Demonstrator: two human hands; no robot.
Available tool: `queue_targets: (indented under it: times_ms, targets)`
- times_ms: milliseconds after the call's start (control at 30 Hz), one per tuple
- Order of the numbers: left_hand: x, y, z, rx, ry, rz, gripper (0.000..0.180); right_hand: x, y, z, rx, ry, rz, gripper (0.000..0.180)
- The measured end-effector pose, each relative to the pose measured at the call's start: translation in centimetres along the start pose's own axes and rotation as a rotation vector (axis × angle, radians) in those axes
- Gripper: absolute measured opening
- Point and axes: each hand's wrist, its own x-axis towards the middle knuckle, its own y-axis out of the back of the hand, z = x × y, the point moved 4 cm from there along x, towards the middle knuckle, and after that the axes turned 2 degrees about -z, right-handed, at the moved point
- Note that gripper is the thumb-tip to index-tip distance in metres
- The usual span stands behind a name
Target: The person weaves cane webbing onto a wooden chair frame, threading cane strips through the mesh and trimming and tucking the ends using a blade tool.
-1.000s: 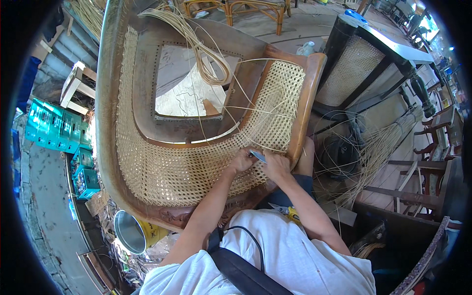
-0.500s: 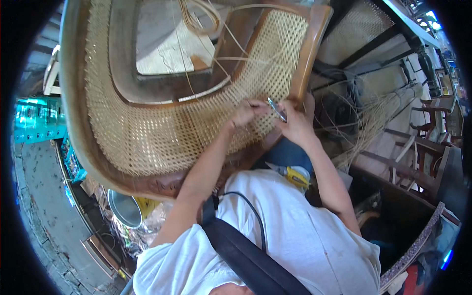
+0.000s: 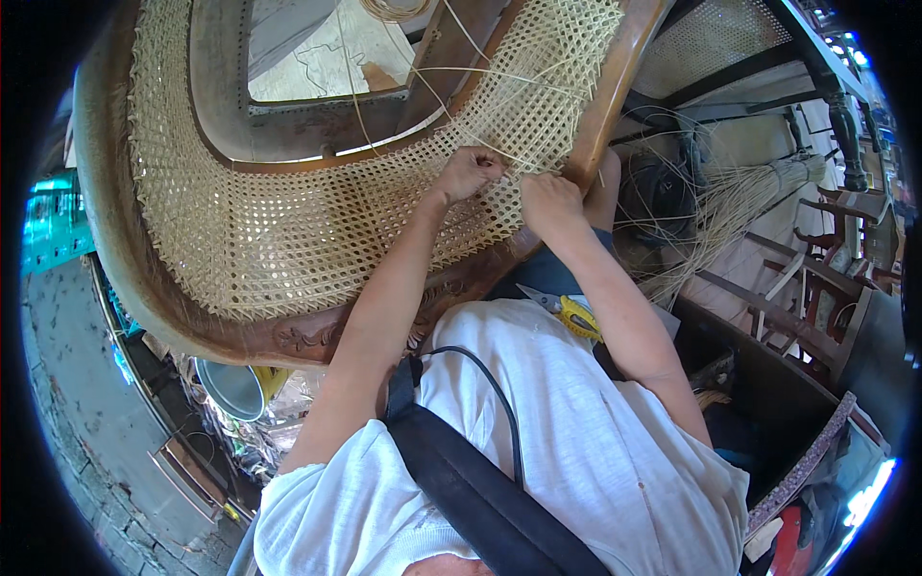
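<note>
A curved wooden furniture frame with woven cane webbing lies tilted in front of me. Over the webbing's right part, my left hand is closed in a pinch, beside a pale loose cane strand; its fingertips appear to grip the strand. Close by on the right, my right hand is closed, knuckles up, against the webbing near the wooden rail. Whatever it holds is hidden beneath the fingers. Several loose strands cross the upper right webbing and the frame's opening.
Yellow-handled scissors rest at my lap. A metal can stands at lower left. On the right are a bundle of loose cane, a dark chair frame and a dark open box. A cane coil shows at the top.
The metal tool seen at my right hand is out of sight now. My right hand has turned knuckles up and moved slightly left. The frame and webbing sit higher and further left in view.
</note>
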Motion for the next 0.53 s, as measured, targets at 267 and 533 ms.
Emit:
queue_targets:
  times_ms: [267, 533]
  targets:
    - [1.0, -0.8, 1.6, 0.209, -0.107, -0.187, 0.018, 0.8, -0.4, 3.4, 0.361, -0.15, -0.113, 0.021]
    - [-0.4, 2.0, 5.0, 0.308, -0.08, 0.031, 0.017, 1.9, 1.4, 2.6, 0.194, -0.142, -0.103, 0.026]
